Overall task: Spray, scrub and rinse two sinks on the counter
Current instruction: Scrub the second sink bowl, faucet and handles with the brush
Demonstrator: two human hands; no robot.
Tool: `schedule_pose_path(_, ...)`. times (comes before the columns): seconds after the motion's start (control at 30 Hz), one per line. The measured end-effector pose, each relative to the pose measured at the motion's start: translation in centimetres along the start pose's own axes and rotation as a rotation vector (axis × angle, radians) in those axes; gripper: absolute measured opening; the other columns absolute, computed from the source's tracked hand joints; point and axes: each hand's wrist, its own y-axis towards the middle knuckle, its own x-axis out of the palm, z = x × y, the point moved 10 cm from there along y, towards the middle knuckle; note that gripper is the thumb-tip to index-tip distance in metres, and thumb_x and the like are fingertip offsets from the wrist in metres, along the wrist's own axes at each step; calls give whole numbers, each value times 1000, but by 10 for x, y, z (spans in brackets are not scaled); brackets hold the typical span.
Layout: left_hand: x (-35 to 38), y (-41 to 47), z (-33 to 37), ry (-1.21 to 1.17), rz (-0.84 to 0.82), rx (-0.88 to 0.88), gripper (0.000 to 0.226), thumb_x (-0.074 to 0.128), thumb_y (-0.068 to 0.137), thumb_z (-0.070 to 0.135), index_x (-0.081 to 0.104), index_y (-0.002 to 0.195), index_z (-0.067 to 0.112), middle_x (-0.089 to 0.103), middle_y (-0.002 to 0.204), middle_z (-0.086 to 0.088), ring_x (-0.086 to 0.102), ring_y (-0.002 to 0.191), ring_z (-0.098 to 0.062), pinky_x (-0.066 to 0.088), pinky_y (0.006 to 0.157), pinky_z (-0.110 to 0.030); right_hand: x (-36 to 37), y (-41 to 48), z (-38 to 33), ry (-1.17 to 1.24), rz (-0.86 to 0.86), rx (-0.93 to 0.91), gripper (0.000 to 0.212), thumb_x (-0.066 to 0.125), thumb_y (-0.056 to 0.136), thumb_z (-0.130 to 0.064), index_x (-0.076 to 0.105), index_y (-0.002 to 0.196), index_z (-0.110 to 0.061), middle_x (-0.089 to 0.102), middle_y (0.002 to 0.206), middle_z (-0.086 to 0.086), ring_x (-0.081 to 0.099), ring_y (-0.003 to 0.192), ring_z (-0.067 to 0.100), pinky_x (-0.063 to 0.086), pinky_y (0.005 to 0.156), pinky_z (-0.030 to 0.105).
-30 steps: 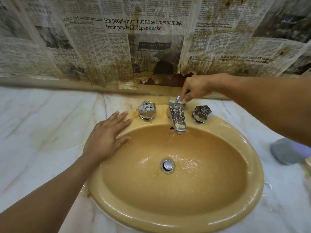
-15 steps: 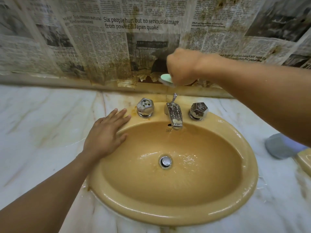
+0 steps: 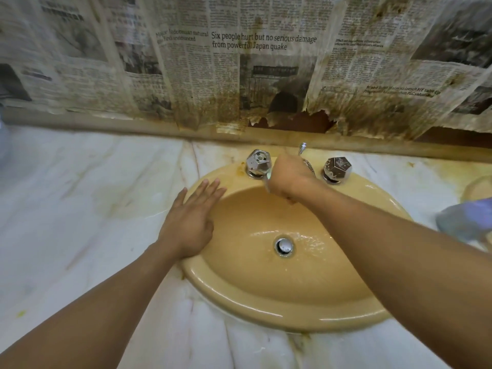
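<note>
A yellow oval sink (image 3: 266,312) is set in a white marble counter (image 3: 80,222). Water ripples around its chrome drain (image 3: 284,246). My left hand (image 3: 190,222) lies flat, fingers spread, on the sink's left rim. My right hand (image 3: 288,179) is closed in a fist in front of the faucet spout (image 3: 308,163), between the left tap knob (image 3: 257,162) and the right tap knob (image 3: 337,169). A sliver of a pale green scrubber (image 3: 267,179) shows at the fist's left side. Most of the spout is hidden by the hand.
Stained, torn newspaper (image 3: 253,62) covers the wall behind the counter. A blurred blue-grey object (image 3: 466,219) lies at the right edge, next to the rim of a second sink (image 3: 478,187). Brown stains mark the counter by the taps.
My right hand lifted the pale green scrubber from behind the faucet, raised it in front of the wall, then brought it down in front of the spout. The left hand stayed on the rim.
</note>
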Motion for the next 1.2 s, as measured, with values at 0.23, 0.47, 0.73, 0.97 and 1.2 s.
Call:
schedule_pose_path(0.23,0,4,-9,-57,-12,-25,88,62,92,33,9,162,44,-8,169,23,-16,154,1,7,128,-45,44,-46,12,694,183,251,25,61,98,-19,69,107,2,60,114,12,62,58,32,53,35,38)
schedule_pose_path(0.47,2,10,-12,0,-48,-42,89,60,93,41,4,161,47,-14,169,23,-24,153,-2,3,127,-53,44,-41,-21,276,136,-46,23,57,97,-19,72,111,-9,63,112,17,64,101,38,50,73,37)
schedule_pose_path(0.73,-1,12,-12,3,-36,-66,85,57,93,43,6,161,48,-10,169,23,-21,154,-4,1,125,-58,19,-11,-72,-148,118,-270,24,48,99,-7,64,117,-6,61,115,15,63,110,36,44,73,37)
schedule_pose_path(0.97,-4,14,-17,-80,-6,-91,82,60,91,40,16,159,50,-1,168,28,-13,156,-4,-2,124,-61,5,22,-116,-365,-24,-349,25,57,99,-15,64,122,-8,62,117,13,59,92,30,50,75,36)
schedule_pose_path(1.2,-3,14,-19,-116,41,-100,77,61,92,42,21,158,50,3,167,30,-4,157,-4,-2,124,-62,-7,38,-136,-666,-171,-370,27,59,98,-13,68,118,2,59,85,8,52,66,19,44,58,31)
